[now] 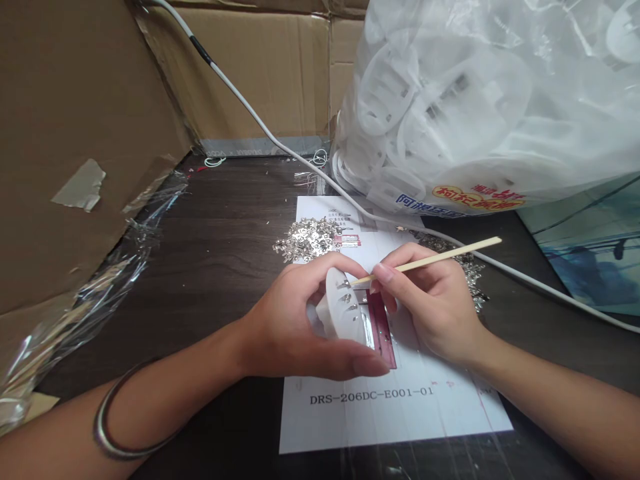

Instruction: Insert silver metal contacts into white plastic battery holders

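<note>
My left hand (305, 327) is wrapped round a white round plastic part (340, 310), tilted so its face is turned to the right. Small metal pieces (349, 298) sit in slots on that face. Between the thumb and fingers of my right hand (430, 293) is a thin wooden stick (450, 253), its lower tip at the upper metal piece. Beneath both hands lies a printed paper sheet (370, 420) with a red and white picture on it.
Behind my hands is a pile of small metal pieces (310, 239); another pile (475, 277) lies right of my right hand. A big clear bag (450, 113) of white parts fills the back right. A white cable (250, 113) crosses the dark table (225, 220). Cardboard (75, 133) stands left.
</note>
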Action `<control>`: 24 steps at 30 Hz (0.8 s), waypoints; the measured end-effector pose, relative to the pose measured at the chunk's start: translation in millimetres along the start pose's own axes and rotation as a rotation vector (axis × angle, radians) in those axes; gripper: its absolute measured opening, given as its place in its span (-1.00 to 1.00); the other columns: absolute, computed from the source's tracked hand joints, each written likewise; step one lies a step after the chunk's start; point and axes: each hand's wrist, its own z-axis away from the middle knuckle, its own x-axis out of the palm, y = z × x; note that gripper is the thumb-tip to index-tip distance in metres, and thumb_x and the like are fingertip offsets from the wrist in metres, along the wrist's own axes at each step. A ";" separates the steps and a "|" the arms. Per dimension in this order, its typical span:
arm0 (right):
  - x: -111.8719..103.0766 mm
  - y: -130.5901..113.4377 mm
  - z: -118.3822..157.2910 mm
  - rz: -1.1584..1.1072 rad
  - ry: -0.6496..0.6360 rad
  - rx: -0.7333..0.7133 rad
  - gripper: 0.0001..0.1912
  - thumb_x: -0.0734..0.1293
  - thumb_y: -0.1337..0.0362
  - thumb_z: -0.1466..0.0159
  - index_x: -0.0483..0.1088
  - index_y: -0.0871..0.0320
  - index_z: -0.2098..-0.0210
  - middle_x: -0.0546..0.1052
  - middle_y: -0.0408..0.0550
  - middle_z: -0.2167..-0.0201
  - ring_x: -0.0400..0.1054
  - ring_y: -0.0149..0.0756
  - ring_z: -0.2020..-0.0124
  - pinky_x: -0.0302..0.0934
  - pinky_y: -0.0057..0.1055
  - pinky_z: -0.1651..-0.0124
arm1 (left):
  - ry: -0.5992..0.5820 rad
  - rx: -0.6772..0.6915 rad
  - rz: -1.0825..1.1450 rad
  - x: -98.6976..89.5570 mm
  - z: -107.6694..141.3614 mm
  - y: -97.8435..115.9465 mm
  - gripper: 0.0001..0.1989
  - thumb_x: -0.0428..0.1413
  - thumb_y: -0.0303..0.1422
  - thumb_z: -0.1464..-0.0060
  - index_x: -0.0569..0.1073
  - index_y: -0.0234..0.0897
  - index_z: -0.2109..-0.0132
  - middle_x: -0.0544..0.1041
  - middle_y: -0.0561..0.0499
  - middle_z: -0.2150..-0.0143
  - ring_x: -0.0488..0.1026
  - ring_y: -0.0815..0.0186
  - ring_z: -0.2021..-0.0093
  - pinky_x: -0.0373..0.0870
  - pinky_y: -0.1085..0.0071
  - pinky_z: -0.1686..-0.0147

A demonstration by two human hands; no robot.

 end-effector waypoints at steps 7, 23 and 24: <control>-0.3 0.9 -1.3 0.009 0.015 0.005 -0.80 0.39 0.28 -0.23 0.41 0.20 0.50 0.42 -0.24 0.69 0.29 -0.55 0.65 0.19 -0.61 0.59 | -0.016 -0.014 -0.011 -0.6 1.8 -1.9 -0.42 0.38 -0.01 0.27 0.47 -0.19 0.11 0.60 0.06 0.32 0.48 0.34 0.38 0.40 0.49 0.40; 2.6 -0.5 -1.6 0.107 0.068 -0.029 -0.82 0.43 0.35 -0.16 0.42 0.18 0.55 0.45 -0.20 0.67 0.30 -0.51 0.66 0.19 -0.58 0.64 | 0.009 0.004 -0.106 0.0 -0.7 -0.8 -0.45 0.35 -0.05 0.25 0.47 -0.29 0.15 0.59 0.00 0.40 0.50 0.27 0.42 0.40 0.43 0.46; 2.6 -0.9 -0.9 0.124 0.070 -0.038 -0.81 0.43 0.33 -0.16 0.42 0.17 0.55 0.45 -0.20 0.68 0.30 -0.50 0.67 0.18 -0.56 0.65 | 0.012 0.011 -0.104 0.4 -0.7 -0.3 -0.47 0.36 -0.07 0.25 0.47 -0.29 0.17 0.59 0.01 0.41 0.49 0.30 0.45 0.39 0.45 0.47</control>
